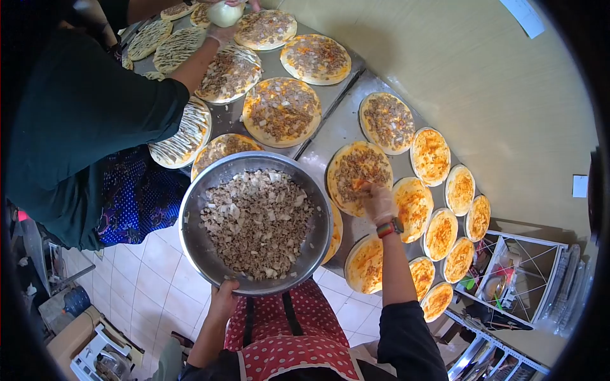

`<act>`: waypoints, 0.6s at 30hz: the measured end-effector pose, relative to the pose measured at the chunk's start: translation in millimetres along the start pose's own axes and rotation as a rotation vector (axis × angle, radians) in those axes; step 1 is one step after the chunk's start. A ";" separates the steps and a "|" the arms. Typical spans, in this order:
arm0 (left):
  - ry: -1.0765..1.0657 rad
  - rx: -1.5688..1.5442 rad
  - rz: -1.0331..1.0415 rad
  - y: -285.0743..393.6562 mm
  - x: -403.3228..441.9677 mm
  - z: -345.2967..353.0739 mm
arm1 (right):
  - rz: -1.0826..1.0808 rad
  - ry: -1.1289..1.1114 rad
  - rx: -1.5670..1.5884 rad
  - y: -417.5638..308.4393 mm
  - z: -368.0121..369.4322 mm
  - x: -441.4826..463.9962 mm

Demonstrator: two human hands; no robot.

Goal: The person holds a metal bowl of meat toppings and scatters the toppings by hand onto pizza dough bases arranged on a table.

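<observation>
My left hand [225, 298] grips the near rim of a large metal bowl [190, 244], fingers pressed against it. Crumbly minced filling with pale chopped pieces [257, 222] lies in the bowl. My right hand [379, 204], in a clear glove with a watch at the wrist, reaches over a round flatbread topped with mince [352, 171]. Its fingertips point down at the topping, bunched together; whether they hold any filling is too small to tell. Just right of that hand is a flatbread with only orange sauce [413, 206].
A co-worker in a dark top [95, 127] leans in at the left, a gloved hand [221, 33] near a white squeeze container [225, 13]. Several topped flatbreads [281, 111] cover the metal table [321, 141]. A wall and a wire rack [559, 254] stand at the right.
</observation>
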State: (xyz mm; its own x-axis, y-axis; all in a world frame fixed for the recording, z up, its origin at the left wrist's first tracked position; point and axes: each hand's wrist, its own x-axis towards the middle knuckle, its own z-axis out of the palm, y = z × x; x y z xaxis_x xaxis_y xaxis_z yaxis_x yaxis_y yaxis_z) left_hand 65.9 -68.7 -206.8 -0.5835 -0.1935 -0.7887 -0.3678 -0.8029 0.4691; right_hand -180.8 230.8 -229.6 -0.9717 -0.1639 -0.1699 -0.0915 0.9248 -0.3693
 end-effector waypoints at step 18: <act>-0.027 0.073 -0.014 -2.1 -1.7 17.7 | -0.262 0.092 -0.077 -9.4 15.4 -18.6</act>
State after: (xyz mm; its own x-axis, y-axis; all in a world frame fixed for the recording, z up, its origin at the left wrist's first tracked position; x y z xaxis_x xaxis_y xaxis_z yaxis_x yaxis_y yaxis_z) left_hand 54.9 -56.6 -199.4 -0.5972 -0.1667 -0.7846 -0.4268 -0.7621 0.4868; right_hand -158.6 219.9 -237.1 -0.9280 -0.3726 0.0072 -0.3552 0.8786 -0.3191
